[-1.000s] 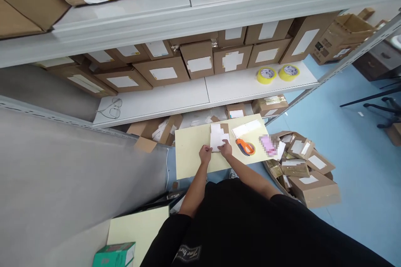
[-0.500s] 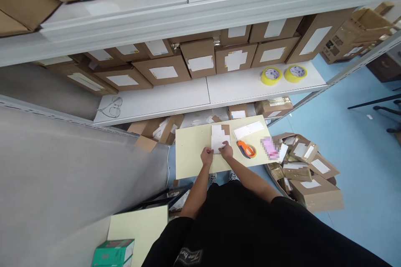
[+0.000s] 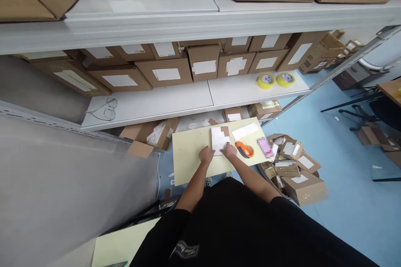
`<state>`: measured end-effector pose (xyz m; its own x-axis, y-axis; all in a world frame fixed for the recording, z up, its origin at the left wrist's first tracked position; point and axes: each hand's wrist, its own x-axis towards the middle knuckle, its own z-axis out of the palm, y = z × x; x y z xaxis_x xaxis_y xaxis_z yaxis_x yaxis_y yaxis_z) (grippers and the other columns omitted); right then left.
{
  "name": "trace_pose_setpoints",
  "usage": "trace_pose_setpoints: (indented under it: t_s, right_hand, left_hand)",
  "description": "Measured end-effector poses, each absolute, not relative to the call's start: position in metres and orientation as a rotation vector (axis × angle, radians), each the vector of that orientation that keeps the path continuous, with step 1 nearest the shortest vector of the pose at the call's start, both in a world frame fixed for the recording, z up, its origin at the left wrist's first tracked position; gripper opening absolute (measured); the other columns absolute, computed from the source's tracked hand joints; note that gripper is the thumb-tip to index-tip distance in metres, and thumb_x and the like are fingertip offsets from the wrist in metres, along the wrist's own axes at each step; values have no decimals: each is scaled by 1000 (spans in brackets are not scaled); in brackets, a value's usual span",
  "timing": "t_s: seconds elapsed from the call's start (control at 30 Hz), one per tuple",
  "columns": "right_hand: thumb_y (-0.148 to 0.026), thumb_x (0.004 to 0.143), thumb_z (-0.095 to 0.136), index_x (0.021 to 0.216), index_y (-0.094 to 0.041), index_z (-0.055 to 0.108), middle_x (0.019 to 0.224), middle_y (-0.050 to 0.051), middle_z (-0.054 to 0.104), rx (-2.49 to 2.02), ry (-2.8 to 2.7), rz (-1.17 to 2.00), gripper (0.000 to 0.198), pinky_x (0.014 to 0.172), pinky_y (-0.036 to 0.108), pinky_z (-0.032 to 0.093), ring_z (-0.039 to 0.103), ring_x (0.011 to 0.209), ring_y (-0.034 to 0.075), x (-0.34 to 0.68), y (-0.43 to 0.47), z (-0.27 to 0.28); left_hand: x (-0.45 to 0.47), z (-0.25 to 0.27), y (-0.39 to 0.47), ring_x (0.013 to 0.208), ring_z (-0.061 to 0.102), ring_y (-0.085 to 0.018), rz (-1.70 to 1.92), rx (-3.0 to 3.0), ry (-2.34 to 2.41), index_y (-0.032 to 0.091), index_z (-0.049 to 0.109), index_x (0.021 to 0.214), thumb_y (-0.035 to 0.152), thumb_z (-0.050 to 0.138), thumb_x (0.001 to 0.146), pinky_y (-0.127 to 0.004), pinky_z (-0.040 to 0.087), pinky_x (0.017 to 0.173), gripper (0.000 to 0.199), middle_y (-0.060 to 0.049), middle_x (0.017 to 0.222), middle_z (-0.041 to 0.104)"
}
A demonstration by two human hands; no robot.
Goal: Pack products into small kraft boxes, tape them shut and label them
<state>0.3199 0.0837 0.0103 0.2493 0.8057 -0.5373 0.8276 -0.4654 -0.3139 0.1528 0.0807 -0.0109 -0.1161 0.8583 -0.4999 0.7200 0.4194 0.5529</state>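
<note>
A small cardboard box with white paper labels over most of its top lies on the pale yellow table. My left hand is closed at its near left corner, thumb reaching to the label's edge. On the near right corner, my right hand is also closed, its thumb on the white label. The fingertips of both hands are partly hidden. Just right of my right hand lies an orange and blue tape dispenser with a yellow roll. Behind it is a stack of white labels.
A pixelated pink item lies at the table's right end. Beside it, a large carton holds several packed boxes. Ahead, a white shelf bears labelled boxes, two yellow tape rolls and glasses. An open carton stands below.
The view has tilted and shifted slightly. Both hands stay at the box's near corners; my right thumb and fingers have moved a little on the label.
</note>
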Motion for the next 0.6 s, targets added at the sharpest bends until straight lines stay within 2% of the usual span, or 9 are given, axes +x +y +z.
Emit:
trace_pose_setpoints:
  t_s: [0.07, 0.1, 0.17, 0.23, 0.33, 0.43, 0.5, 0.6]
  right_hand:
    - [-44, 90, 76, 119, -16, 57, 113, 24, 74, 2470, 1591, -975, 44, 87, 36, 51, 72, 109, 32, 316, 71, 9]
    - [-45, 92, 73, 117, -17, 58, 113, 23, 74, 2479, 1576, -970, 41, 86, 36, 50, 73, 108, 32, 315, 62, 7]
    - [-45, 92, 72, 110, -19, 59, 108, 19, 75, 2524, 1552, -1002, 34, 82, 35, 50, 73, 102, 31, 312, 42, 3]
    - [-44, 90, 73, 102, -23, 58, 98, 11, 75, 2613, 1537, -1053, 28, 78, 32, 49, 73, 95, 28, 314, 19, -1]
    - [-42, 92, 68, 96, -26, 58, 81, 2, 71, 2791, 1514, -1107, 20, 72, 29, 48, 71, 84, 24, 326, -8, -2]
    - [-40, 95, 58, 100, -26, 61, 76, 0, 69, 2968, 1424, -1137, 16, 72, 30, 49, 70, 79, 24, 342, -18, 2]
    - [-40, 95, 53, 105, -24, 65, 83, 3, 72, 3069, 1346, -1141, 22, 75, 33, 52, 71, 82, 26, 350, -13, 5]
    - [-39, 96, 49, 115, -20, 67, 103, 9, 76, 3156, 1298, -1195, 33, 87, 34, 55, 73, 97, 27, 351, 4, 4]
  left_hand:
    - [159, -13, 88, 127, 62, -34, 399, 1540, 1752, 22, 71, 107, 36, 71, 90, -43, 47, 108, 23, -18, 122, 71]
    - [164, -14, 92, 136, 56, -34, 449, 1634, 1657, 22, 71, 116, 34, 70, 90, -44, 43, 114, 29, -18, 136, 66]
    - [171, -18, 97, 153, 39, -35, 423, 1753, 1483, 23, 66, 135, 36, 73, 87, -45, 35, 123, 50, -17, 161, 48]
    - [174, -23, 100, 162, 20, -36, 312, 1795, 1384, 24, 54, 150, 43, 78, 83, -48, 31, 126, 74, -14, 174, 27]
    - [166, -33, 100, 165, 5, -34, 220, 1821, 1317, 25, 40, 161, 50, 77, 82, -50, 31, 125, 90, -12, 178, 11]
    - [150, -42, 102, 165, 3, -32, 248, 1811, 1245, 25, 38, 163, 49, 79, 81, -47, 28, 127, 94, -13, 178, 9]
    - [134, -44, 106, 165, 4, -31, 294, 1768, 1201, 24, 40, 162, 46, 83, 78, -45, 24, 129, 97, -13, 178, 11]
    - [104, -43, 111, 164, 11, -33, 388, 1642, 1211, 25, 46, 158, 43, 92, 70, -45, 23, 131, 101, -13, 177, 17]
